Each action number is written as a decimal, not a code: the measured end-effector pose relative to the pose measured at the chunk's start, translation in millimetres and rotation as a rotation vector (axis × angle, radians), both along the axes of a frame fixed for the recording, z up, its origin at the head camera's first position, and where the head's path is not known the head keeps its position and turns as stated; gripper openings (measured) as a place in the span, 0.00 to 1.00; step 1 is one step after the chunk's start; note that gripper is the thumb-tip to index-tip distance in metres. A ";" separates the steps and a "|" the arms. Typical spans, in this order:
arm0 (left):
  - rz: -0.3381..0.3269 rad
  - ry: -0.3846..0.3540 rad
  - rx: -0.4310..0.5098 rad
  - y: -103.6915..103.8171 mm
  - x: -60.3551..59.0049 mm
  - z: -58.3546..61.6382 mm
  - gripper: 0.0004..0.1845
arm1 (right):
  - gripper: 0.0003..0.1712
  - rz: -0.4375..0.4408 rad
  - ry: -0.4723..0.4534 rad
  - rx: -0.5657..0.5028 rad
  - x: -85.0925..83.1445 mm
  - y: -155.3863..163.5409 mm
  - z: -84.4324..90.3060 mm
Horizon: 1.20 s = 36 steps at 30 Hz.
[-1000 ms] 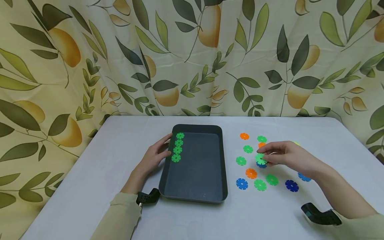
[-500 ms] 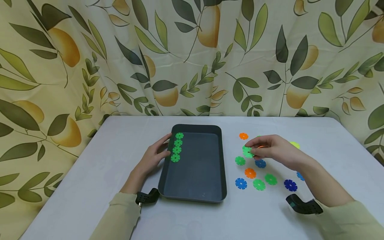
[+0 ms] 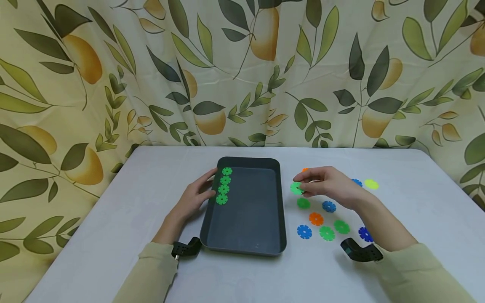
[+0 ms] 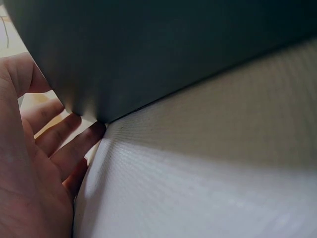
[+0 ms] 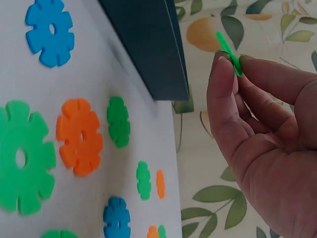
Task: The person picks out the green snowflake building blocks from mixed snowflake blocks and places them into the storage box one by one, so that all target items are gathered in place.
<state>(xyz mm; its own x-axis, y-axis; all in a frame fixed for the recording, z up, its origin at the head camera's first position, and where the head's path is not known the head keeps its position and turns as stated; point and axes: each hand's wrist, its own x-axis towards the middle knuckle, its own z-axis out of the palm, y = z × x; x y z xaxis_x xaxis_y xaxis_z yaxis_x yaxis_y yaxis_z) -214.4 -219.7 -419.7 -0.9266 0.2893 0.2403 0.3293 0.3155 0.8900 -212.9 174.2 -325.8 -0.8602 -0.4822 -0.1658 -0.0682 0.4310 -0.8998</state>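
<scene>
The right hand [image 3: 329, 185] pinches a green disc [image 3: 296, 188] and has carried it left toward the tray [image 3: 246, 248]; the left hand [image 3: 195, 198], fingers relaxed, still steadies the tray's left wall.

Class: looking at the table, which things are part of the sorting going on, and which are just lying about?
In use: green disc pinched in right hand; dark tray steadied by left hand; green row inside.

Lying about: orange disc, blue disc, yellow disc.

I see my two arms in long pale olive-green sleeves that end at the wrists. My left hand [image 3: 193, 198] and right hand [image 3: 329, 185] are bare. A small black camera mount sits strapped at each wrist.
</scene>
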 end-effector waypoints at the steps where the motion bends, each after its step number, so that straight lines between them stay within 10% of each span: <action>1: 0.001 0.000 -0.002 0.1 0.0 0.0 0.36 | 0.23 0.002 -0.001 -0.005 -1.0 -2.2 -0.2; 36: -0.009 -0.005 0.019 -0.7 -0.7 -0.8 0.35 | 0.17 0.131 -0.041 -0.174 -18.9 -103.9 -6.7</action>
<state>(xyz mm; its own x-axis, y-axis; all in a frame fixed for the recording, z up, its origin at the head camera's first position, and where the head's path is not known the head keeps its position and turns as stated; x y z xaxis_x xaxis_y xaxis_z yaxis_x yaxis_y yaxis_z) -215.1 -220.4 -420.5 -0.9253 0.2927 0.2413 0.3276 0.2956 0.8974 -231.8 70.3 -332.6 -0.7826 -0.6138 -0.1034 -0.0755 0.2586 -0.9630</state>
